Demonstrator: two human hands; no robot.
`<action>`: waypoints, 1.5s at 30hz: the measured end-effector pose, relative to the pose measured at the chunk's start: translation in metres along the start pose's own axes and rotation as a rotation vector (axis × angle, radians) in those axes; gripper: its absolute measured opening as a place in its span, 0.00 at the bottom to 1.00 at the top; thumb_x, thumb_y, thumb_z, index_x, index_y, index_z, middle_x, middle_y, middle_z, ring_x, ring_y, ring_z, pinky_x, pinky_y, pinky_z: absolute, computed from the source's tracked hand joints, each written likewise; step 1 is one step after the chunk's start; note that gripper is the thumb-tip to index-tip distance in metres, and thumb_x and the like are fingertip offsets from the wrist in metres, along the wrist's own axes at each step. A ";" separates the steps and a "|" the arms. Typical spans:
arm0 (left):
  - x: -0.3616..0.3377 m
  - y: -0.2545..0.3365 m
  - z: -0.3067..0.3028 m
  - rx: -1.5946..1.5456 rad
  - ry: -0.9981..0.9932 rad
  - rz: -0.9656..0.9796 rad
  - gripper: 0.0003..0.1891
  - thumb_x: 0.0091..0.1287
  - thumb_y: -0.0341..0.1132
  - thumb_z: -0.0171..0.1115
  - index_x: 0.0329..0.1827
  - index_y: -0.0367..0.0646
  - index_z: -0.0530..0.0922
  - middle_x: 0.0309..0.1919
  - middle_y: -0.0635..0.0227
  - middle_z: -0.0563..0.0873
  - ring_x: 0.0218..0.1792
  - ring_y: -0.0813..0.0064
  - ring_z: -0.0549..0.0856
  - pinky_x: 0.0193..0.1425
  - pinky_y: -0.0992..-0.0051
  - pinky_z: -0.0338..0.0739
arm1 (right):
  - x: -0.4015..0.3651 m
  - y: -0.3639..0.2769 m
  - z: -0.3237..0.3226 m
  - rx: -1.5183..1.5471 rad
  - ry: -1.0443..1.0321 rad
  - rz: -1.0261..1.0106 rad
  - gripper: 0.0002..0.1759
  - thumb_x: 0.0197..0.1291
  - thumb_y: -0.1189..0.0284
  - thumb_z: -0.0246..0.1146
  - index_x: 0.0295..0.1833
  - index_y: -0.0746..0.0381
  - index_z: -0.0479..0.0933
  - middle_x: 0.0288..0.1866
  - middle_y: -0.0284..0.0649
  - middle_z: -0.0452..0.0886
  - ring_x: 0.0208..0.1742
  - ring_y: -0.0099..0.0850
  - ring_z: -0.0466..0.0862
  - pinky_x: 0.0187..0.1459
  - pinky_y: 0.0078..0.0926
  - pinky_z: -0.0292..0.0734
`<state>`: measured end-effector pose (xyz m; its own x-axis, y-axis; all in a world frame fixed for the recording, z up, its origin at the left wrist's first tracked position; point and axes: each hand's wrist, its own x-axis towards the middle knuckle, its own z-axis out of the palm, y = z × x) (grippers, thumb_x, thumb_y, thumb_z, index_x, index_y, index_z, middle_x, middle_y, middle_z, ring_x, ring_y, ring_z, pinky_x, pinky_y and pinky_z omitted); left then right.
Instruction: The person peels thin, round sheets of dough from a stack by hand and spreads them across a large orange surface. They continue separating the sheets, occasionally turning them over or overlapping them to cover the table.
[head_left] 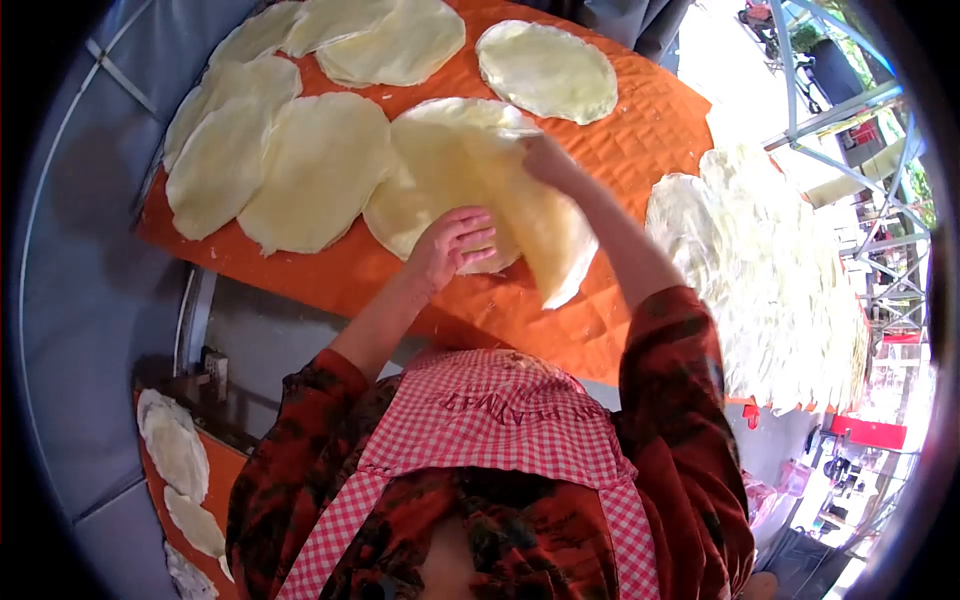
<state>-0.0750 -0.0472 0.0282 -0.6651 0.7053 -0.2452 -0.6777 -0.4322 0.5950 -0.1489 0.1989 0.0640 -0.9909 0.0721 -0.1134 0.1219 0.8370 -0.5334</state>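
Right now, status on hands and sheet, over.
Right grip closed on raised dough sheet. Left grip open, near it. Other sheets lie close by on orange cloth.

Orange cloth [665,110]; pink-and-white checked apron [490,420]; red-and-black patterned sleeves [675,380].

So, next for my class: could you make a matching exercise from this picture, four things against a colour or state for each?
Column one
1. table cover
2. apron
3. left hand
4. right hand

Column two
A. open
B. orange
C. closed on a thin, pale sheet
D. pink and white check

Right pairs: 1-B, 2-D, 3-A, 4-C
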 end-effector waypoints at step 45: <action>-0.045 -0.012 -0.037 -0.010 0.157 0.093 0.16 0.57 0.24 0.54 0.50 0.39 0.74 0.38 0.68 0.82 0.38 0.74 0.82 0.45 0.77 0.75 | -0.137 -0.047 0.101 0.734 -0.081 0.039 0.09 0.52 0.73 0.64 0.35 0.70 0.80 0.27 0.42 0.80 0.27 0.27 0.80 0.30 0.25 0.78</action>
<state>-0.0487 -0.0944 0.0039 -0.7652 0.5664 -0.3062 -0.6137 -0.4978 0.6128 -0.0135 0.0946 0.0196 -0.9814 0.0303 -0.1896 0.1910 0.2544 -0.9480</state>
